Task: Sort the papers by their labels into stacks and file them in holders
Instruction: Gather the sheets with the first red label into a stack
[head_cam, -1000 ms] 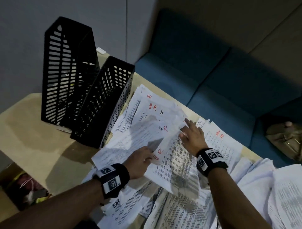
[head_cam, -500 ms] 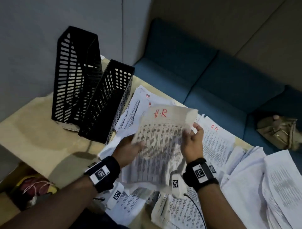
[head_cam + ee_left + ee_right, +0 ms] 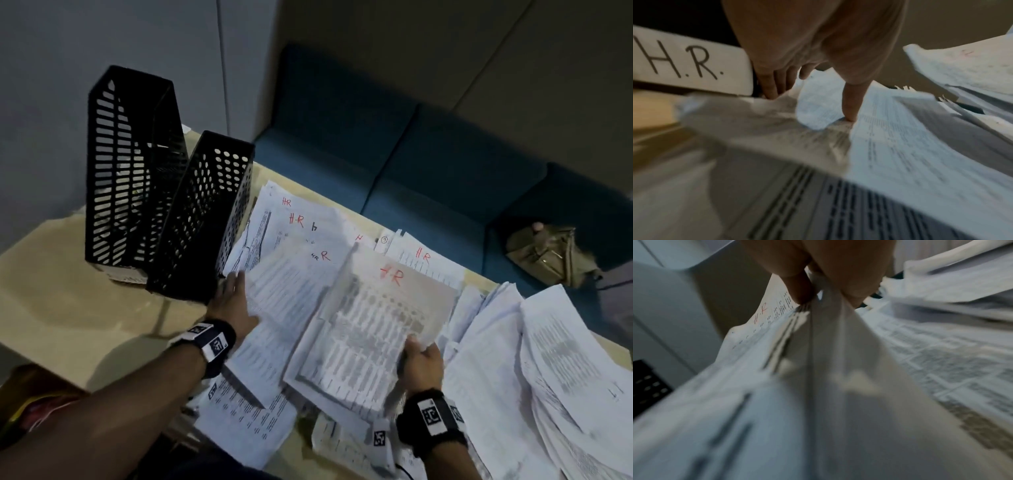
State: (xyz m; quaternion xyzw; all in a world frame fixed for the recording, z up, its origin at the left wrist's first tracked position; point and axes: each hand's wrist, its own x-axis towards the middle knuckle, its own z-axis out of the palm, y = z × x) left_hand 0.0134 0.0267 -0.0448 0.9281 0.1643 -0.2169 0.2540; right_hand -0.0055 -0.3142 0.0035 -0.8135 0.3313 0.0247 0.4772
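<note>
The right hand (image 3: pixel 420 366) pinches a sheet (image 3: pixel 370 325) (marked H.R in red) by its edge. The left hand (image 3: pixel 236 301), fingers straight, presses the paper pile (image 3: pixel 291 284) beside a black holder (image 3: pixel 202 219).

Dim room; arms casting soft shadows on the counter (image 3: pixel 78 308). Wrist views blurring badly w/ motion; head view bending at edges.

White printed papers (image 3: pixel 294 291), many red-marked "HR", sprawl overlapping across the desk (image 3: pixel 68 308) beside two upright black perforated holders (image 3: pixel 164 205).
</note>
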